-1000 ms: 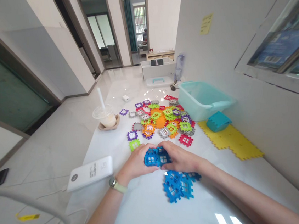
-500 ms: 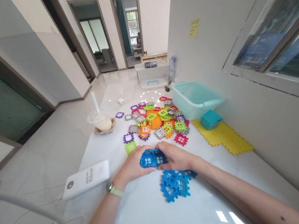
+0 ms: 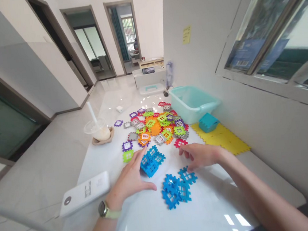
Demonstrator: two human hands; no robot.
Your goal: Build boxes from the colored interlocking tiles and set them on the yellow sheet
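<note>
A partly joined blue block structure (image 3: 152, 161) made of window-patterned panels sits on the white table. My left hand (image 3: 131, 176) is beside its left side, thumb and fingers spread apart, fingers near or touching it. Loose blue panels (image 3: 173, 190) lie overlapped nearer to me. My right hand (image 3: 199, 155) hovers right of the structure with loosely curled fingers apart, its lower fingers by the top of a single blue panel (image 3: 188, 175); nothing is visibly gripped. A pile of colourful panels (image 3: 155, 128) spreads out beyond both hands.
A teal basket (image 3: 194, 105) stands at the back right, with a small teal box (image 3: 208, 122) and yellow mats (image 3: 225, 139) in front of it. On the left are a drink cup (image 3: 100, 130) in a holder and a white power bank (image 3: 85, 193). A wall borders the right.
My right hand has let go of the blue structure and moved right and down toward the loose blue panels. My left hand has opened, and the structure now rests turned on the table.
</note>
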